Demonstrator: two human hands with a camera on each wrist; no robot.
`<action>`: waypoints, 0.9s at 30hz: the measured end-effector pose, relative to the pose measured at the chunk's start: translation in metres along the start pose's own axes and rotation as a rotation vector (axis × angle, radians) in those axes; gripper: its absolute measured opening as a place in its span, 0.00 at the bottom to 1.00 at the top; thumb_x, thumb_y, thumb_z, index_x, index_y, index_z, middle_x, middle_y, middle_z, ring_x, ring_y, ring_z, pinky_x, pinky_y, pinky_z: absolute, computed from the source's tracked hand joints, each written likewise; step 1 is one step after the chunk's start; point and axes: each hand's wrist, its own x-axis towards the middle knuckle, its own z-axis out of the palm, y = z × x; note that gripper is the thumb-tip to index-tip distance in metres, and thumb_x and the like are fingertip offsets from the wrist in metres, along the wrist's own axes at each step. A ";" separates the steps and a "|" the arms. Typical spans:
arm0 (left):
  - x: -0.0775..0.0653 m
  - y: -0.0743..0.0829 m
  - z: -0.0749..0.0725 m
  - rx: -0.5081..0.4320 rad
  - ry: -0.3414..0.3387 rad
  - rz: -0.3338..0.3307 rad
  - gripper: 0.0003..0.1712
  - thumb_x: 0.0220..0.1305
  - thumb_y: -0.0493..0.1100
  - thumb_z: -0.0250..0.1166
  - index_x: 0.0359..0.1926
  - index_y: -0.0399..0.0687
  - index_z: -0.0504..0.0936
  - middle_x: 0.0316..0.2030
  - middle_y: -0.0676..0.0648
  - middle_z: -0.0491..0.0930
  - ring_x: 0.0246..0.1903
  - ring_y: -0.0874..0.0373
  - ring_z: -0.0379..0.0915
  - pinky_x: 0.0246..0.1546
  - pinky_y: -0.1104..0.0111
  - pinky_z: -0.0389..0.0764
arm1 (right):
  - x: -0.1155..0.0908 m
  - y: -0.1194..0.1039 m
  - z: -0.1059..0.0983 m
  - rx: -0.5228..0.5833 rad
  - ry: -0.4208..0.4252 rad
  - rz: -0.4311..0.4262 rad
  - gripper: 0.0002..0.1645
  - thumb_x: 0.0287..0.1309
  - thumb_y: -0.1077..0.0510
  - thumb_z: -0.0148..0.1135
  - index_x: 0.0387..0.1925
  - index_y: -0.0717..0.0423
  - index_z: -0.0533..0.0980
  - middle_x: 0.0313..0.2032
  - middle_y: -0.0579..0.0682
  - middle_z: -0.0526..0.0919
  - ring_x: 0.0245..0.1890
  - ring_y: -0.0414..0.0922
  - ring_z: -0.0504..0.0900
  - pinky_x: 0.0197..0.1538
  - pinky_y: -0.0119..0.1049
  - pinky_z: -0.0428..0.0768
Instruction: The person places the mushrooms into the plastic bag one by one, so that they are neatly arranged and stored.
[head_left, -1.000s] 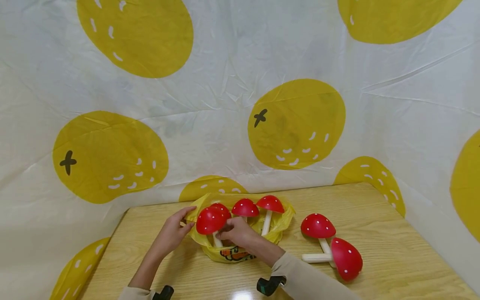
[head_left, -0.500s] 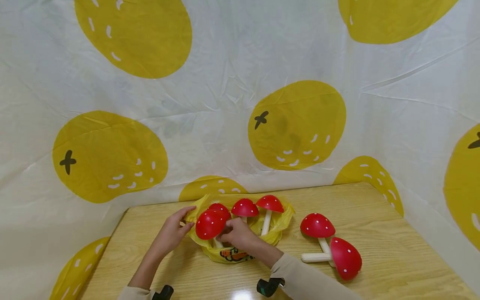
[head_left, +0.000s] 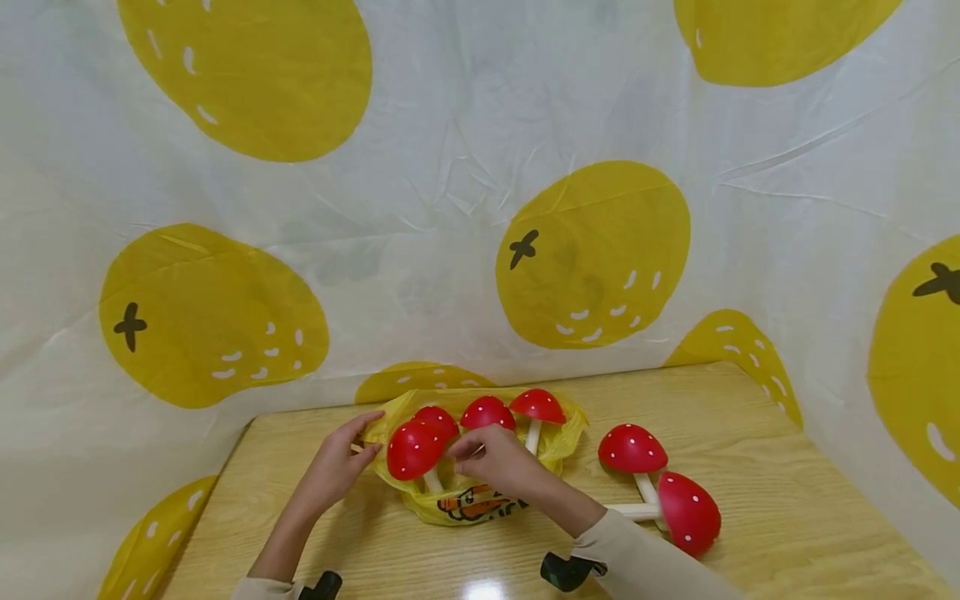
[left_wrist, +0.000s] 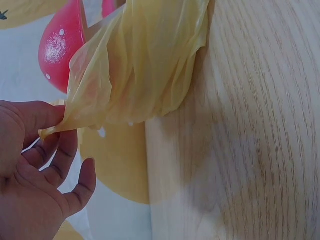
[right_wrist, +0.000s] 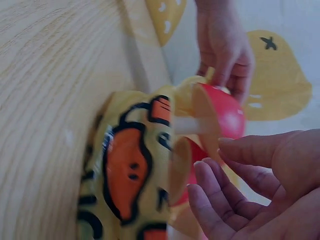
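Note:
A yellow plastic bag (head_left: 427, 506) with an orange cartoon print lies mouth up on the table, several toy mushrooms inside. My left hand (head_left: 335, 467) pinches the bag's left rim between thumb and fingers; the left wrist view shows the gathered yellow film (left_wrist: 145, 65) in that pinch. A red-capped toy mushroom (head_left: 412, 451) with white dots leans in the bag's left part, its pale stem down inside. Just right of its cap, over the bag, my right hand (head_left: 502, 462) has loosely bent fingers (right_wrist: 212, 182) with a gap to the thumb and nothing held. It partly covers the middle mushroom (head_left: 487, 412).
Two more toy mushrooms lie to the right of the bag, one cap behind (head_left: 633, 448) and one in front (head_left: 690, 514), stems crossing. The wooden table (head_left: 375, 558) meets a white cloth (head_left: 420, 292) with yellow fruit prints at its back.
My right hand has let go of the front-left mushroom's stem and moved up and right. That mushroom now tilts further left. My left hand keeps its pinch on the bag.

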 end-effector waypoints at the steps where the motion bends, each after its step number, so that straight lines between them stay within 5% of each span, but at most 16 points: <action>1: 0.000 0.000 -0.001 0.000 0.001 0.003 0.30 0.63 0.28 0.67 0.67 0.38 0.75 0.47 0.42 0.81 0.41 0.54 0.75 0.37 0.72 0.81 | -0.003 -0.002 -0.004 0.000 0.004 -0.009 0.09 0.62 0.64 0.68 0.44 0.58 0.86 0.41 0.52 0.86 0.37 0.44 0.82 0.40 0.34 0.83; 9: -0.001 0.001 -0.001 -0.002 0.000 0.011 0.30 0.63 0.28 0.67 0.67 0.37 0.75 0.48 0.42 0.81 0.41 0.54 0.75 0.38 0.72 0.81 | -0.028 -0.005 -0.035 0.010 -0.002 -0.029 0.10 0.64 0.64 0.67 0.46 0.60 0.85 0.40 0.52 0.84 0.38 0.45 0.80 0.41 0.31 0.81; 27: -0.002 0.000 -0.002 -0.004 -0.004 0.011 0.30 0.63 0.28 0.67 0.67 0.37 0.74 0.47 0.42 0.81 0.41 0.54 0.75 0.39 0.73 0.81 | -0.088 0.017 -0.069 0.080 0.001 0.106 0.23 0.64 0.64 0.66 0.60 0.63 0.78 0.37 0.52 0.82 0.33 0.47 0.80 0.38 0.35 0.82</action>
